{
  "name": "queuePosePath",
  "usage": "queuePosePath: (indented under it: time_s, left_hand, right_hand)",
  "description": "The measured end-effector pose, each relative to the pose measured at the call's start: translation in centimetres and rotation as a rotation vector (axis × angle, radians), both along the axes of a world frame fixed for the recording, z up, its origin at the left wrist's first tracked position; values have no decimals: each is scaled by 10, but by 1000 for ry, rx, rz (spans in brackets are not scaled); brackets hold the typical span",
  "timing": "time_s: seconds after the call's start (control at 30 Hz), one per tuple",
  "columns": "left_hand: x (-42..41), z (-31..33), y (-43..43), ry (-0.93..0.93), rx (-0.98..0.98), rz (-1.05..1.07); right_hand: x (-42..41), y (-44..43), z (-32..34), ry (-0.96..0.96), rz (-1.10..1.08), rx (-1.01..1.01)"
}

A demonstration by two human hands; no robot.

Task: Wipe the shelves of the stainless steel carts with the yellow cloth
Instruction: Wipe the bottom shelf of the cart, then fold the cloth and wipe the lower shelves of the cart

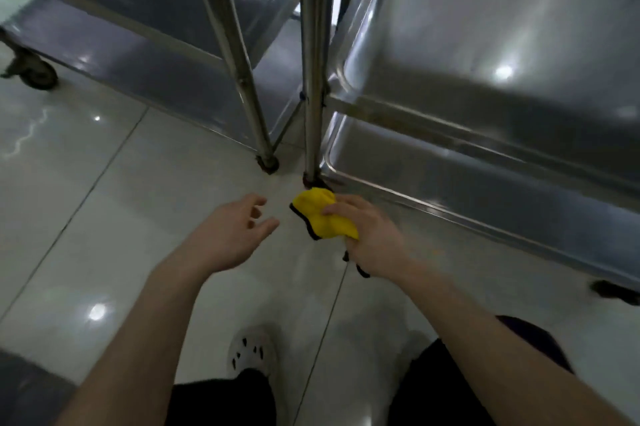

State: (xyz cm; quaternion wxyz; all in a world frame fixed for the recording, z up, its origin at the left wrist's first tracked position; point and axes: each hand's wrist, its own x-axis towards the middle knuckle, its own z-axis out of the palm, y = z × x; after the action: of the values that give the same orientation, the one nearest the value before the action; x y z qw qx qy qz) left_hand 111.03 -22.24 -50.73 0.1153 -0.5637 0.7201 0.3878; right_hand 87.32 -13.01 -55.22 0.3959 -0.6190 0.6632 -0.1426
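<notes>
No legible text (carts unmarked, blurred)

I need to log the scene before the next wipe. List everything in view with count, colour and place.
left cart: one, silver steel, upper left, shelves stacked
right cart: one, silver steel, upper right, beside the left cart
caster wheel: one clear, dark, under the left cart's left end
floor tiles: several, glossy white, below everything
yellow cloth: one, yellow with black edging, bunched near the right cart's corner post
shoe: one clear, white, bottom centre
left hand: one, open, holds nothing, over the floor
right hand: one, grips the cloth
</notes>
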Motion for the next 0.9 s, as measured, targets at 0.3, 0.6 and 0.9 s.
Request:
queuePosePath:
  time_s: [0.3,0.6,0.9]
  left_hand:
    - [-21,193,74,458,324,391]
    - [-111,385,139,508,311,508]
    - [-171,467,213,492,-44,309]
  right_hand:
    - [2,95,220,-158,-48,-77]
    - [-47,183,383,-205,-174,-124]
    - [-154,259,419,-142,-238,-33]
